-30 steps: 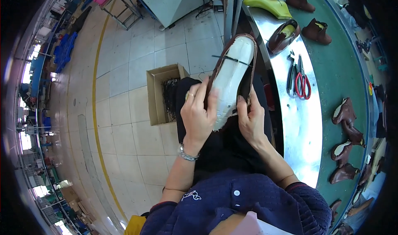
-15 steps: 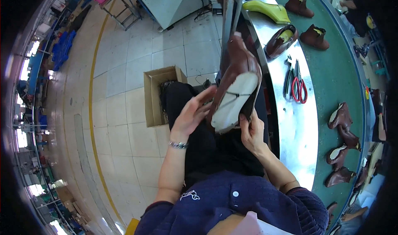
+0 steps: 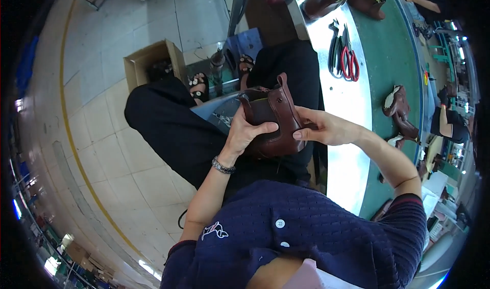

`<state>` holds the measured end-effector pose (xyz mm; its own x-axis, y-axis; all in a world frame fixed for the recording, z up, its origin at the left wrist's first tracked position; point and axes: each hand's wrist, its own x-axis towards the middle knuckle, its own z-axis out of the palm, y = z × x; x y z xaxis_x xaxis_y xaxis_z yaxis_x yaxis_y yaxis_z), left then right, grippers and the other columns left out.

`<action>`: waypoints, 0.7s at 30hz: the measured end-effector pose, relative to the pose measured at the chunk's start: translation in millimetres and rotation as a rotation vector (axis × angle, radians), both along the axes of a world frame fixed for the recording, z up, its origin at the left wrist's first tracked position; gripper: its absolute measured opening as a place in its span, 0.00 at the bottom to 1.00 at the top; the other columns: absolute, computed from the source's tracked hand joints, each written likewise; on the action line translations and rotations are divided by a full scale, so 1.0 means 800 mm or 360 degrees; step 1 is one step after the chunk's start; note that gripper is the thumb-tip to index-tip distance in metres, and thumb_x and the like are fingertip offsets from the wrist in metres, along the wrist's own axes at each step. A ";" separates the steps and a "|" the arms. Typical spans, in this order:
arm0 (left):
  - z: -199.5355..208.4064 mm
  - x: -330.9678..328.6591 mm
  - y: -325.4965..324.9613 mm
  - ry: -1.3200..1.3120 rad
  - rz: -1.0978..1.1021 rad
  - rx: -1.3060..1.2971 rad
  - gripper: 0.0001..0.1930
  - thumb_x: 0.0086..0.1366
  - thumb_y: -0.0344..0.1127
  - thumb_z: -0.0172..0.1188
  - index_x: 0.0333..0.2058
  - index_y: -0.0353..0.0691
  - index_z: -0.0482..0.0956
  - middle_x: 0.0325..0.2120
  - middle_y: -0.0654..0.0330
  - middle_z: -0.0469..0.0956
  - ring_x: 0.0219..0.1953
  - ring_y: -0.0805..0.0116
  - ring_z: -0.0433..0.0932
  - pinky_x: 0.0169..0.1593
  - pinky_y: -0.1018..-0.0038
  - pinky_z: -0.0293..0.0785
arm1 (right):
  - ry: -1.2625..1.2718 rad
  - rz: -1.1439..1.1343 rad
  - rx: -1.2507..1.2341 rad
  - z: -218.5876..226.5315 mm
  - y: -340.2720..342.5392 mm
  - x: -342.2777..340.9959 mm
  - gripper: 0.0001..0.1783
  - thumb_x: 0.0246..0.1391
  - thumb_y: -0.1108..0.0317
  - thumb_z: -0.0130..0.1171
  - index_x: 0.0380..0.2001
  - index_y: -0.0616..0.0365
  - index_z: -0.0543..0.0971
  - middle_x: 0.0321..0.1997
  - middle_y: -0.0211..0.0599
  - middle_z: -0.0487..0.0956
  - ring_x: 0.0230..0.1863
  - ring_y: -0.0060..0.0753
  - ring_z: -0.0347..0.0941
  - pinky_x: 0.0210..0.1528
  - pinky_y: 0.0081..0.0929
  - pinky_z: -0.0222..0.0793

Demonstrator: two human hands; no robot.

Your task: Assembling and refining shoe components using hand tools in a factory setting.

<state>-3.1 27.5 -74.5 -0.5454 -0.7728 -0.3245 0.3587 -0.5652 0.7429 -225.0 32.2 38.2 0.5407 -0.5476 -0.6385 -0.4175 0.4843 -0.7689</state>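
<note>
"What's different all of a sudden?"

"The brown boot [image 3: 279, 142]. A moment ago its pale sole was turned up at me; now that's out of sight and I'm looking at the leather upper, its opening tipped away from me."

"Where have you got it?"

"Over my lap [image 3: 176, 123], held from both sides. My left hand [image 3: 242, 135] has its thumb lying over the dark side panel [image 3: 261, 111]; my right hand [image 3: 329, 127] has the other side, thumb pressed to the brown leather. The fingers [image 3: 308, 134] of both are closed in on the boot, a loose-looking hold."

"And what does that mean for the work?"

"I'd judge it's the upper getting my attention now, rather than the sole. The red-handled scissors [image 3: 350, 64] lie apart from me on the table [image 3: 351, 131], to my right."
</note>
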 end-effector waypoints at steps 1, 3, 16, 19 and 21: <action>-0.004 -0.001 0.007 0.0017 0.0003 0.0031 0.40 0.45 0.34 0.78 0.55 0.34 0.66 0.48 0.57 0.75 0.50 0.66 0.75 0.56 0.70 0.70 | -0.0001 0.0035 0.0076 -0.003 -0.001 0.001 0.31 0.63 0.55 0.54 0.63 0.60 0.61 0.50 0.44 0.76 0.51 0.40 0.73 0.55 0.36 0.69; -0.014 -0.003 0.019 -0.0329 0.0117 -0.0376 0.43 0.43 0.41 0.79 0.55 0.33 0.65 0.47 0.55 0.77 0.49 0.65 0.76 0.55 0.70 0.71 | 0.0053 0.0095 0.0112 -0.007 0.003 0.004 0.30 0.63 0.56 0.54 0.62 0.60 0.62 0.51 0.45 0.76 0.52 0.40 0.73 0.55 0.36 0.69; -0.039 0.002 0.024 -0.0395 0.0127 -0.0360 0.46 0.40 0.53 0.79 0.52 0.33 0.66 0.45 0.51 0.78 0.47 0.62 0.78 0.52 0.68 0.73 | 0.0570 -0.0050 -0.0074 0.009 0.019 0.046 0.22 0.60 0.67 0.56 0.52 0.68 0.67 0.41 0.56 0.81 0.42 0.48 0.80 0.45 0.40 0.78; -0.042 0.001 0.020 -0.0372 0.0090 -0.0351 0.45 0.40 0.53 0.79 0.51 0.33 0.67 0.45 0.51 0.78 0.47 0.62 0.78 0.53 0.69 0.73 | 0.0603 -0.0190 -0.0150 0.009 0.024 0.051 0.21 0.59 0.68 0.57 0.51 0.70 0.67 0.41 0.57 0.81 0.41 0.49 0.81 0.45 0.42 0.79; -0.041 -0.001 0.017 -0.0298 0.0090 -0.0350 0.43 0.41 0.50 0.79 0.51 0.33 0.68 0.45 0.53 0.78 0.47 0.63 0.78 0.53 0.70 0.72 | 0.0728 -0.0194 -0.0200 0.008 0.029 0.051 0.22 0.58 0.67 0.57 0.50 0.70 0.68 0.39 0.57 0.81 0.38 0.49 0.81 0.42 0.42 0.80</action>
<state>-3.6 41.4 -107.6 -0.4456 -0.8634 -0.2367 0.2302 -0.3660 0.9017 -184.1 55.7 44.9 0.1473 -0.6776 -0.7205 -0.6722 0.4658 -0.5755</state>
